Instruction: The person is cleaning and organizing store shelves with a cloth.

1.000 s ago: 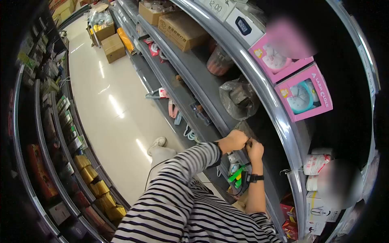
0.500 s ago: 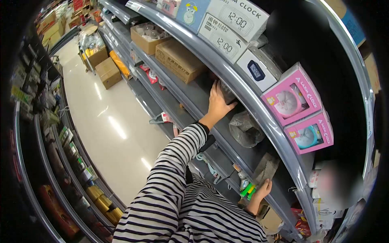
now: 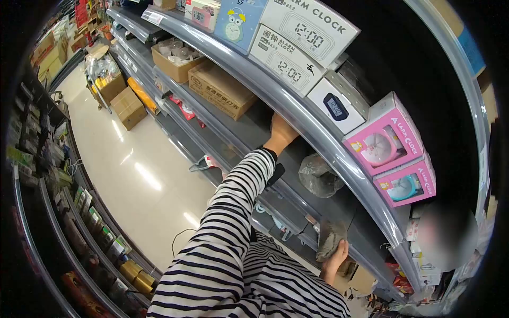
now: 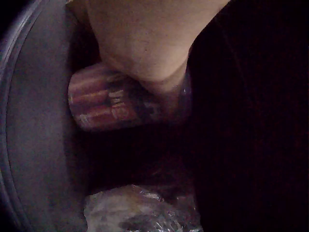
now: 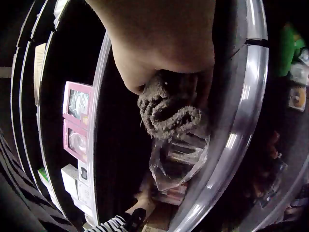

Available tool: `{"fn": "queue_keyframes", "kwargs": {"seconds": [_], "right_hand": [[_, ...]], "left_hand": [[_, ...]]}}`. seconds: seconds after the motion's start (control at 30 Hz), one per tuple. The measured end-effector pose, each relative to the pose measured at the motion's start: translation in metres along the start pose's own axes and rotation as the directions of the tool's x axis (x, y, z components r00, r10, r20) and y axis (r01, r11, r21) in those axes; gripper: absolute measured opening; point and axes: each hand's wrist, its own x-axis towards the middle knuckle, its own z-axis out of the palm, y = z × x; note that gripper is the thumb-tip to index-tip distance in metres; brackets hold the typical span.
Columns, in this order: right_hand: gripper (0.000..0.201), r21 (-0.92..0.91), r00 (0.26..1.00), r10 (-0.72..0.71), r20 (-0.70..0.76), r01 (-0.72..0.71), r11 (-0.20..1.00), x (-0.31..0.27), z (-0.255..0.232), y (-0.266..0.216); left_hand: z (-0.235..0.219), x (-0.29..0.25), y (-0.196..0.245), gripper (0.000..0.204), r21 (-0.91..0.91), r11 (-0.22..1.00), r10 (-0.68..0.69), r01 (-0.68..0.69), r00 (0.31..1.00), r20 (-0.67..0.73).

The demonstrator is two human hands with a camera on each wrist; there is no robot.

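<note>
My left hand [image 3: 282,132] reaches onto the shelf under its clear front rail. The left wrist view shows this hand [image 4: 145,43] gripping the upper end of a red and dark cylindrical container [image 4: 104,99], printed with lettering; the fingertips are hidden. Lower on the right, my right hand [image 3: 335,255] holds a folded grey cloth [image 3: 331,237] near the shelf edge. Up close, the cloth [image 5: 169,108] is fuzzy and rolled in layers under the hand. Between the hands, a crumpled clear plastic bag [image 3: 319,177] with something inside sits on the shelf.
On the shelf above stand boxed alarm clocks, including a pink box [image 3: 384,135] and white boxes [image 3: 313,29]. A brown carton [image 3: 221,90] lies beyond the left hand, next to an open box of bulbs [image 3: 177,58]. The aisle floor [image 3: 138,164] runs along the left.
My left hand left the cloth at my right hand, moved up and away along the shelf, and now reaches deeper at the container. The right hand has drawn the grey cloth nearer the shelf edge.
</note>
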Motion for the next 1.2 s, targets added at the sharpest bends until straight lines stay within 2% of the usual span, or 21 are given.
{"fn": "queue_keyframes", "kwargs": {"seconds": [0.1,0.13,0.2,0.23,0.3,0.37,0.43,0.47,0.53,0.57,0.67,0.73,0.77,0.83,0.9,0.97,1.0,1.07,1.1,1.17,1.2], "right_hand": [[0.027,-0.024,0.994,0.021,0.103,-0.019,1.0,0.003,0.006,-0.003],[0.031,0.017,0.994,0.05,0.095,-0.052,0.999,0.003,0.017,-0.007],[0.045,0.095,0.991,0.134,0.002,-0.134,0.986,-0.002,0.041,-0.016],[0.045,0.091,0.99,0.139,-0.003,-0.138,0.986,0.0,0.048,-0.019],[0.043,0.048,0.964,0.068,0.255,-0.083,0.995,0.004,0.061,-0.02],[0.04,0.038,0.951,-0.006,0.309,-0.006,0.999,0.014,0.075,-0.01],[0.038,0.0,0.889,-0.188,0.418,0.207,0.978,0.022,0.101,-0.005],[0.038,0.0,0.891,-0.182,0.415,0.2,0.98,0.022,0.116,-0.01],[0.036,0.162,0.919,-0.078,0.387,0.015,0.987,0.018,0.145,-0.024],[0.036,0.164,0.92,-0.07,0.385,0.006,0.986,0.018,0.154,-0.027],[0.039,0.208,0.945,-0.06,0.321,-0.009,0.978,0.018,0.164,-0.026],[0.033,0.121,0.894,-0.165,0.416,0.125,0.985,0.025,0.159,-0.019],[0.033,0.125,0.898,-0.162,0.41,0.121,0.985,0.026,0.159,-0.019],[0.03,-0.079,0.655,-0.402,0.639,0.576,0.814,0.029,0.162,-0.026],[0.027,-0.158,0.543,-0.375,0.751,0.7,0.697,0.018,0.18,-0.039],[0.023,0.007,0.343,-0.383,0.858,0.737,0.675,0.008,0.211,-0.051],[0.023,-0.001,0.356,-0.385,0.852,0.736,0.677,0.002,0.218,-0.057],[0.023,0.085,0.23,-0.412,0.882,0.782,0.618,-0.004,0.226,-0.067],[0.023,0.083,0.237,-0.416,0.878,0.781,0.619,0.003,0.224,-0.066],[0.022,-0.143,0.448,-0.265,0.854,0.692,0.708,0.026,0.212,-0.057],[0.018,-0.155,0.521,-0.247,0.817,0.611,0.776,0.035,0.209,-0.054]], "left_hand": [[-0.015,-0.014,0.008,0.07,-0.142,0.983,-0.108,0.119,0.99,0.087],[-0.021,-0.027,0.012,0.079,-0.243,0.964,-0.124,0.106,0.99,-0.061],[-0.043,-0.053,0.021,0.088,-0.339,0.937,-0.156,0.081,0.967,-0.201],[-0.06,-0.067,0.026,0.093,-0.35,0.935,-0.134,0.061,0.973,-0.187],[-0.078,-0.088,0.029,0.098,-0.36,0.932,-0.109,0.041,0.979,-0.17],[-0.088,-0.104,0.029,0.1,-0.421,0.903,-0.006,-0.089,0.976,-0.22],[-0.099,-0.118,0.032,0.099,-0.406,0.91,0.002,-0.079,0.982,-0.187],[-0.101,-0.123,0.032,0.101,-0.452,0.885,0.019,-0.113,0.978,-0.207],[-0.112,-0.128,0.033,0.104,-0.512,0.844,0.034,-0.159,0.969,-0.246],[-0.119,-0.127,0.033,0.104,-0.509,0.847,0.034,-0.154,0.971,-0.238],[-0.142,-0.123,0.027,0.106,-0.55,0.797,0.084,-0.249,0.948,-0.307],[-0.161,-0.129,0.021,0.105,-0.526,0.804,0.139,-0.279,0.947,-0.289],[-0.168,-0.133,0.018,0.104,-0.508,0.804,0.192,-0.31,0.943,-0.273],[-0.176,-0.143,0.018,0.102,-0.444,0.84,0.225,-0.313,0.944,-0.241],[-0.191,-0.145,0.032,0.101,-0.418,0.858,0.258,-0.297,0.955,-0.149],[-0.199,-0.147,0.05,0.107,-0.398,0.879,0.261,-0.264,0.963,-0.063],[-0.2,-0.147,0.058,0.109,-0.402,0.883,0.246,-0.243,0.968,-0.045],[-0.196,-0.149,0.059,0.113,-0.431,0.865,0.236,-0.255,0.967,-0.097],[-0.199,-0.15,0.058,0.113,-0.432,0.864,0.243,-0.258,0.966,-0.091],[-0.212,-0.15,0.057,0.114,-0.372,0.864,0.344,-0.341,0.937,-0.059],[-0.215,-0.154,0.057,0.114,-0.373,0.861,0.352,-0.345,0.935,-0.053]]}}
